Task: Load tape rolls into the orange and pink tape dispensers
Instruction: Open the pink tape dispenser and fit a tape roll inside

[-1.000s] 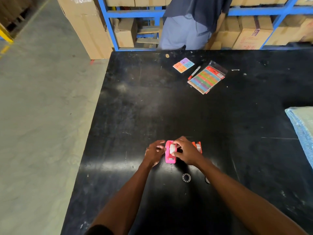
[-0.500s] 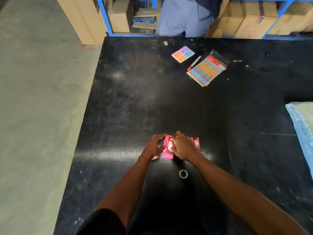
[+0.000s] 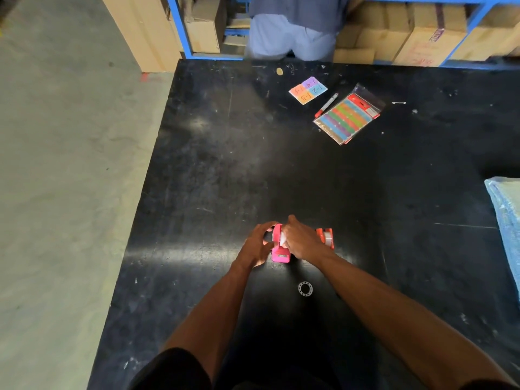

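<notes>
The pink tape dispenser (image 3: 280, 250) stands on the black table (image 3: 225, 164) near its front. My left hand (image 3: 260, 243) grips its left side. My right hand (image 3: 299, 242) covers its top and presses a clear tape roll (image 3: 282, 238) into it; most of the roll is hidden by my fingers. Just right of my right hand stands the orange tape dispenser (image 3: 326, 237) with a clear roll seated in it. A small clear ring, like a tape core (image 3: 305, 289), lies flat on the table closer to me.
At the far side lie a coloured note sheet (image 3: 308, 90), a red marker (image 3: 326, 105) and a pack of coloured strips (image 3: 349, 118). A blue wrapped bundle (image 3: 506, 218) sits at the right edge. A person (image 3: 289, 32) stands beyond the table by blue shelving with cardboard boxes.
My hands have closed in tighter on the pink dispenser, the right hand pushing the roll further down. The camera has tilted slightly; the orange dispenser has not moved.
</notes>
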`<action>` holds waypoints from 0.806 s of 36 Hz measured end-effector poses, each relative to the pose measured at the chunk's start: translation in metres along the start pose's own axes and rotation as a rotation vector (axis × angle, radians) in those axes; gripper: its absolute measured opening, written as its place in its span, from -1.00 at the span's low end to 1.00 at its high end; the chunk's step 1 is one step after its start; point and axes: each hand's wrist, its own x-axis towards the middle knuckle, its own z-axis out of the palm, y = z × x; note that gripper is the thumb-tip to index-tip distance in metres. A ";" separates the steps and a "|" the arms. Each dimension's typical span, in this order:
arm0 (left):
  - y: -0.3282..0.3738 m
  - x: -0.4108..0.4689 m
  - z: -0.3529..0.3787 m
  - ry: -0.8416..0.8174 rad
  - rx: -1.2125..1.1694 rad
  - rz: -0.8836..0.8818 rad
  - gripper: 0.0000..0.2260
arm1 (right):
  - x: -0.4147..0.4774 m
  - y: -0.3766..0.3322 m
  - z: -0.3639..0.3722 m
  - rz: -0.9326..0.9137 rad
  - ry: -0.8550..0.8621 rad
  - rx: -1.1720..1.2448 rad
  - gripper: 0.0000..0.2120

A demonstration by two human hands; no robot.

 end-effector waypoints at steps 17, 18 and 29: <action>-0.002 -0.005 0.005 0.048 -0.027 -0.027 -0.53 | -0.008 0.021 0.009 -0.111 0.101 0.189 -0.81; -0.002 -0.006 0.005 0.051 -0.024 -0.028 -0.53 | -0.009 0.021 0.010 -0.121 0.108 0.177 -0.79; -0.003 -0.005 0.005 0.056 -0.019 -0.018 -0.54 | -0.011 0.023 0.015 -0.130 0.165 0.174 -0.81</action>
